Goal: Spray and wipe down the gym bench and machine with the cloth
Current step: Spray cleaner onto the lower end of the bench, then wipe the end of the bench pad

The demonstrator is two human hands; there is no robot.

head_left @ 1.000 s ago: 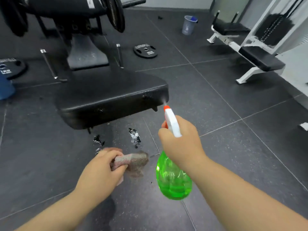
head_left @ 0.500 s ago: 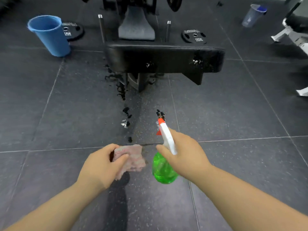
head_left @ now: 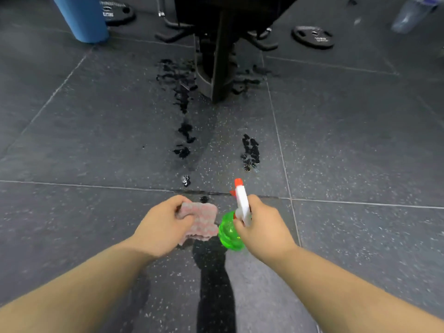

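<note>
The spraying step seems paused: the left hand [head_left: 163, 227] grips the one cloth [head_left: 201, 222] and the right hand [head_left: 262, 228] holds the one spray bottle [head_left: 230, 234] low over the floor [head_left: 360, 145], well short of the bench [head_left: 217, 63], so wiping likely calls for stepping closer, between two weight plates [head_left: 312, 36] and one bucket [head_left: 81, 18].

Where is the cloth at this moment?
In the head view the cloth is low in the middle, gripped by the left hand, directly left of the green spray bottle that the right hand holds.
</note>
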